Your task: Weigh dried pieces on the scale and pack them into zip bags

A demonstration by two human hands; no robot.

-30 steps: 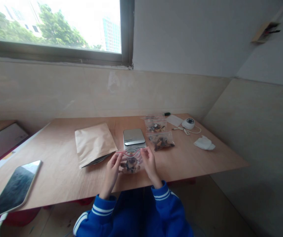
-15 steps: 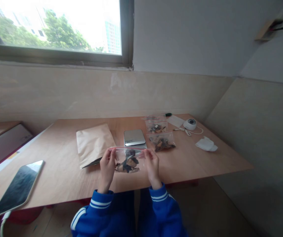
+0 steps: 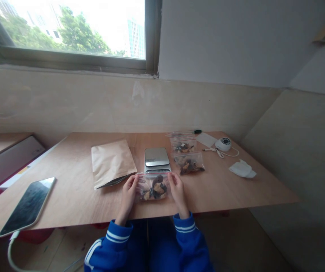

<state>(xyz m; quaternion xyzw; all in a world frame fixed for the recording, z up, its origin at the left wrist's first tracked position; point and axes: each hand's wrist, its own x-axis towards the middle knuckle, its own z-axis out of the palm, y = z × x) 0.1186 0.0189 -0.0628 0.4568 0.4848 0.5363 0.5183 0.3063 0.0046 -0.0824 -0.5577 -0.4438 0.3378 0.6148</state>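
A clear zip bag [image 3: 148, 187] with a red seal strip holds dark and tan dried pieces, which look like dried mushrooms. My left hand [image 3: 128, 190] pinches its upper left corner and my right hand [image 3: 177, 187] its upper right corner. The bag is low over the table near its front edge; whether it rests on the wood I cannot tell. Just behind it stands a small kitchen scale [image 3: 156, 156] with a bare metal plate, its front partly covered by the bag's top. To the left of the scale lies a brown paper pouch [image 3: 112, 160], its mouth facing me.
Right of the scale lie a filled zip bag [image 3: 189, 163] and another behind it [image 3: 183, 145]. Further right are a white camera [image 3: 223, 143] with a cable, a crumpled tissue [image 3: 242, 169] and a black pen [image 3: 198, 131]. A plugged-in phone [image 3: 28, 206] lies at the left front.
Both hands have lowered the zip bag slightly towards the table, and the pieces inside have shifted. My view has turned a little to the left. The corners stay pinched.
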